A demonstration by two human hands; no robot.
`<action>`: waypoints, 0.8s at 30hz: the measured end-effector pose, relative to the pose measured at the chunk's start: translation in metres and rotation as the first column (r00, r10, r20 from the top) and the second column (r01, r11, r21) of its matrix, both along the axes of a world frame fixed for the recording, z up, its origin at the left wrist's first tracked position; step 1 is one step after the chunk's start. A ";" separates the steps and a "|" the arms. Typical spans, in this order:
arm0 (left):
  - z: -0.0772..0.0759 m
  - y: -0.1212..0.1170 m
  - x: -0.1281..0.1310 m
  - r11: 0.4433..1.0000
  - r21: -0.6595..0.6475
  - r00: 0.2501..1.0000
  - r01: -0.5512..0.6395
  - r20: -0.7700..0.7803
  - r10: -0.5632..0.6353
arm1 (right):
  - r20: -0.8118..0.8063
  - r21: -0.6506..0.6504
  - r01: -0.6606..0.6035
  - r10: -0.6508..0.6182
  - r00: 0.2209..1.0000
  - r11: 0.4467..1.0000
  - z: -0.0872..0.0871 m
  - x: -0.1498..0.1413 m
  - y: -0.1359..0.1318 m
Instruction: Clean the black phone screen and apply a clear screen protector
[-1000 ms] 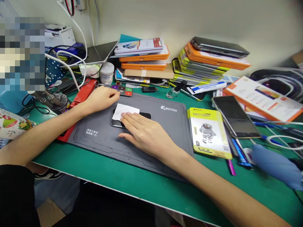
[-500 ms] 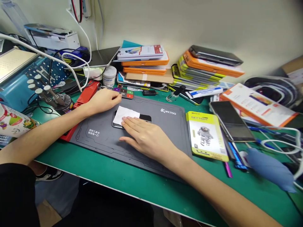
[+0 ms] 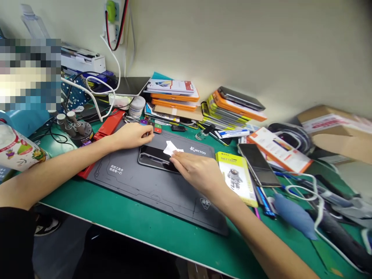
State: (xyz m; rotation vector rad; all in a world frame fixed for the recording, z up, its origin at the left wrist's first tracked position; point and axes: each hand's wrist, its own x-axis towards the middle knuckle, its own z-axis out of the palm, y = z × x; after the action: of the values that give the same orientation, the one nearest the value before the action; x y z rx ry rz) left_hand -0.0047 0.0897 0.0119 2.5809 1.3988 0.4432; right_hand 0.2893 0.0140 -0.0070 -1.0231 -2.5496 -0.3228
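Note:
A black-screened phone [image 3: 154,157] lies flat on a dark grey work mat [image 3: 130,182]. My right hand [image 3: 200,168] pinches a crumpled white wipe [image 3: 172,148] over the phone's right part, which the hand and wipe partly cover. Beyond the phone's left end, my left hand [image 3: 135,135] rests with its fingers loosely curled, and nothing shows in them. Small coloured tiles [image 3: 157,128] sit just behind that hand. To the right of the mat lies a yellow and white battery pack [image 3: 234,176].
Stacked flat boxes [image 3: 174,97] line the wall. Another phone [image 3: 258,164], a blue blower bulb [image 3: 293,215] and tangled cables crowd the right side. At left stand a screwdriver holder [image 3: 83,131], a patterned cup [image 3: 21,149] and a red tray [image 3: 110,124].
My right hand has moved right along the phone with the wipe, now bunched, baring the screen's left part. The flat fingers have become a pinch. The camera view has shifted.

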 end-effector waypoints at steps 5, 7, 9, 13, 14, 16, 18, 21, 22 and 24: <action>0.004 0.000 0.000 0.999 -0.032 0.998 -0.029 -0.054 0.027 | -0.062 0.022 -0.057 0.059 0.996 0.998 -0.013 0.024 -0.014; 0.005 0.002 -0.001 0.999 -0.038 0.998 -0.030 -0.055 0.028 | -0.088 -0.027 -0.039 0.037 0.995 0.999 -0.015 0.027 -0.013; 0.005 0.005 -0.002 0.999 -0.040 0.999 -0.029 -0.041 0.027 | -0.106 -0.083 -0.030 0.021 0.994 0.996 -0.013 0.028 -0.010; 0.003 0.010 -0.004 0.997 -0.039 0.998 -0.067 -0.006 0.067 | -0.097 -0.046 -0.058 0.054 0.994 0.997 -0.007 0.028 -0.013; 0.003 0.010 -0.005 0.996 -0.041 0.997 -0.079 0.001 0.079 | -0.077 -0.019 -0.072 0.070 0.995 0.997 -0.006 0.028 -0.018; 0.003 0.010 -0.005 0.994 -0.042 0.995 -0.097 0.010 0.098 | -0.035 0.027 -0.094 0.095 0.995 0.995 -0.006 0.026 -0.030; 0.003 0.009 -0.005 0.994 -0.031 0.994 -0.109 0.012 0.109 | -0.006 0.061 -0.101 0.101 0.995 0.993 -0.007 0.023 -0.039; 0.005 0.006 -0.003 0.995 -0.020 0.995 -0.100 0.000 0.100 | -0.009 0.048 -0.081 0.081 0.997 0.996 -0.011 0.018 -0.036; 0.005 0.005 -0.002 0.995 -0.021 0.995 -0.095 -0.007 0.095 | -0.017 0.018 -0.066 0.066 0.998 0.998 -0.013 0.016 -0.030; 0.007 0.002 -0.001 0.995 -0.022 0.995 -0.098 -0.020 0.097 | -0.031 -0.053 -0.036 0.035 0.999 0.998 -0.015 0.013 -0.017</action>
State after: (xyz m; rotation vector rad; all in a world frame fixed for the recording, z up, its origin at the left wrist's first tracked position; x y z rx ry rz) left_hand -0.0054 0.0920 0.0188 2.5137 1.5323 0.4151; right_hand 0.3020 -0.0032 -0.0221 -0.9930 -2.5590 -0.2293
